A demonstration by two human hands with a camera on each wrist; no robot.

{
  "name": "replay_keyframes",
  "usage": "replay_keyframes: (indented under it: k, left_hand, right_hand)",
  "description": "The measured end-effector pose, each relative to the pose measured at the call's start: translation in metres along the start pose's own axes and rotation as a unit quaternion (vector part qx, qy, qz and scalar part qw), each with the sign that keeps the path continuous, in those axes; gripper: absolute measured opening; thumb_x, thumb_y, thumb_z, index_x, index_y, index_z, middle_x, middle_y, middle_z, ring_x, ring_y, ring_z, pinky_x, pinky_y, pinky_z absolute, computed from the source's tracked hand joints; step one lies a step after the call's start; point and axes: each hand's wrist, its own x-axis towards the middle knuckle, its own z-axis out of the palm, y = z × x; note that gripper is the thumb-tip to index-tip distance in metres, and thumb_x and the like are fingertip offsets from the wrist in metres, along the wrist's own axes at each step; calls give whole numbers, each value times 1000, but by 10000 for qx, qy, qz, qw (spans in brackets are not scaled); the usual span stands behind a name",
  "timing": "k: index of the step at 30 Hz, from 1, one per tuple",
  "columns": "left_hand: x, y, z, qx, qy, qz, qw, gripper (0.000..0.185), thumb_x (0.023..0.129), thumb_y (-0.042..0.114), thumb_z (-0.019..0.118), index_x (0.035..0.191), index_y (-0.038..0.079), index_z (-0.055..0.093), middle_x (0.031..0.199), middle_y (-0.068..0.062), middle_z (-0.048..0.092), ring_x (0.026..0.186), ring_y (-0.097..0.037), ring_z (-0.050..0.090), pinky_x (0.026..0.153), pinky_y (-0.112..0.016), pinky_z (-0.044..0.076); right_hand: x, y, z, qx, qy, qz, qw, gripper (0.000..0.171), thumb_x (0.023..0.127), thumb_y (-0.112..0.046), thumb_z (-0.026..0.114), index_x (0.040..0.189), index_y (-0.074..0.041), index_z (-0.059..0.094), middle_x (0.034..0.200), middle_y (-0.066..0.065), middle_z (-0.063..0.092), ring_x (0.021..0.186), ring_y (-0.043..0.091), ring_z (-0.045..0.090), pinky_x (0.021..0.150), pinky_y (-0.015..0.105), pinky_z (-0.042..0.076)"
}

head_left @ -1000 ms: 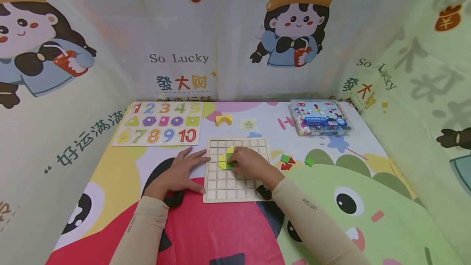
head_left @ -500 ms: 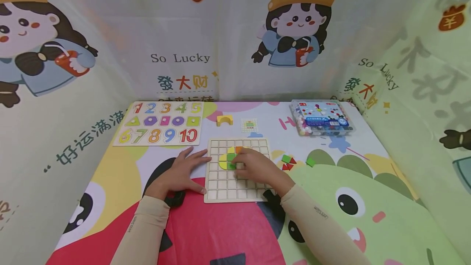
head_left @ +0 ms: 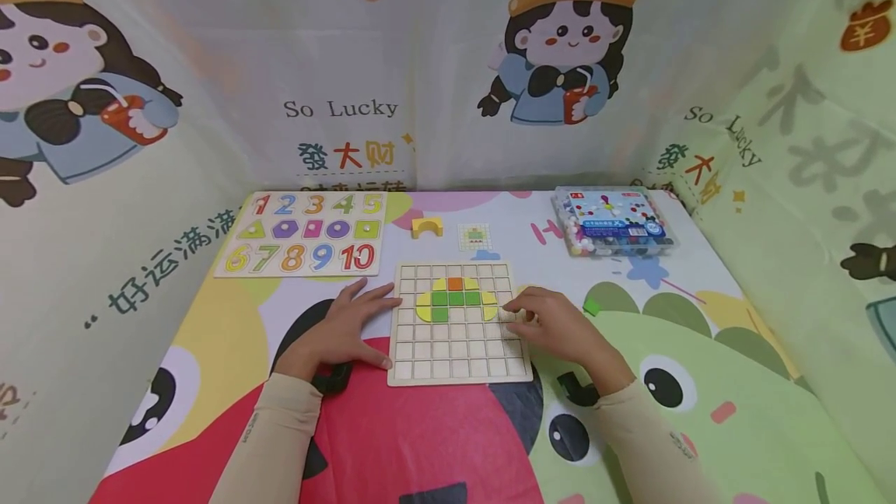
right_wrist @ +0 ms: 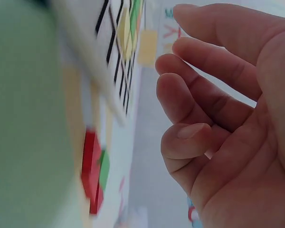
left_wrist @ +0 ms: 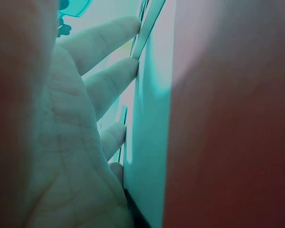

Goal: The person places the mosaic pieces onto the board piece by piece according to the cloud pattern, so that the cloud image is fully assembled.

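My left hand [head_left: 343, 329] lies spread beside the wooden grid board [head_left: 458, 368], its fingertips and thumb at the left edge. On the board, yellow rounded pieces [head_left: 424, 314] flank green squares [head_left: 456, 299], with an orange square [head_left: 455, 284] in the top row. Just off the board's right side hovers my right hand [head_left: 560, 325], fingers loosely bent and holding nothing. In the right wrist view, red triangles [right_wrist: 90, 164] and a green piece [right_wrist: 104, 170] lie on the table beyond the right hand; in the head view that hand hides them.
Behind the board are a small pattern card [head_left: 475, 237] and a yellow arch block [head_left: 427, 228]. A number puzzle board [head_left: 301, 236] lies back left. A clear box of beads [head_left: 616, 222] stands back right. One green square [head_left: 591, 306] lies right of the right hand.
My right hand has drawn back from the middle of the board to its right side, uncovering the pieces there. It now hides the loose red triangles. The left hand stays put.
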Motion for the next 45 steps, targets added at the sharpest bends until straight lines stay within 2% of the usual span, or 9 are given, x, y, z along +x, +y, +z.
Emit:
replay_keyframes:
  k: [5,10,14,22,25,28,33,39,45]
  left_hand:
    - [-1,-3,1,12,33,39,10000,109,65,55,95,160,33,47,175,2,29,163,-39,7,111,-68,48]
    - [-1,-4,1,-30,43,62,10000,108,65,55,95,160,33,47,175,2,29,163,-38,7,111,-67,50]
    - [-1,-4,0,-59,32,84,9999,108,65,56,95,160,33,48,175,2,29,163,-38,6,110,-66,50]
    - [-1,-1,-2,-17,-39,75,10000,108,66,55,95,160,33,48,175,2,29,163,-38,7,109,-65,52]
    - [-3,-1,-1,-29,-17,76,10000,108,66,55,95,160,32,48,175,2,30,163,-39,7,109,-66,51]
    - [-3,-1,-1,-65,-7,57,10000,108,66,55,95,160,32,48,175,2,29,163,-38,7,110,-66,51]
    - [-3,-2,2,-105,-13,14,9999,108,65,55,95,160,33,48,175,3,29,164,-37,6,110,-65,52]
    - [-1,-2,2,-70,11,71,9999,106,66,54,95,159,32,49,175,2,30,163,-38,6,113,-66,48]
    - [0,-1,-1,-81,14,49,10000,105,66,52,95,159,32,50,174,3,30,164,-37,6,112,-65,49]
  right_hand:
    - [-13,18,-11,-33,316,11,9995,25,92,-14,82,116,-7,80,100,3,73,80,11,59,71,27,53]
    - [-25,33,-19,-156,562,-5,9983,24,90,-14,84,114,-9,80,99,2,75,83,11,62,73,32,56]
    - [-34,45,-23,-203,807,98,9965,24,89,-14,86,112,-10,80,99,2,77,82,13,62,70,31,54]
    - [-53,67,-29,-556,1628,93,9850,25,81,-5,89,105,-6,83,91,5,75,74,18,62,64,29,50]
    - [-55,72,-33,-554,1506,461,9860,22,84,-6,87,105,-5,82,98,9,76,76,20,64,65,32,51]
    - [-55,76,-38,-535,1165,1058,9861,23,87,-9,85,108,-2,81,104,15,76,83,26,66,71,40,55]
    - [-55,84,-40,-546,826,1656,9812,29,87,-11,84,111,3,78,103,21,74,88,31,67,78,49,57]
    - [-55,90,-39,-411,814,1861,9783,27,88,-10,83,110,3,78,103,21,76,86,29,66,73,43,55]
    - [-53,93,-37,-434,918,1789,9786,24,89,-8,81,111,3,79,105,22,76,88,31,69,76,45,57]
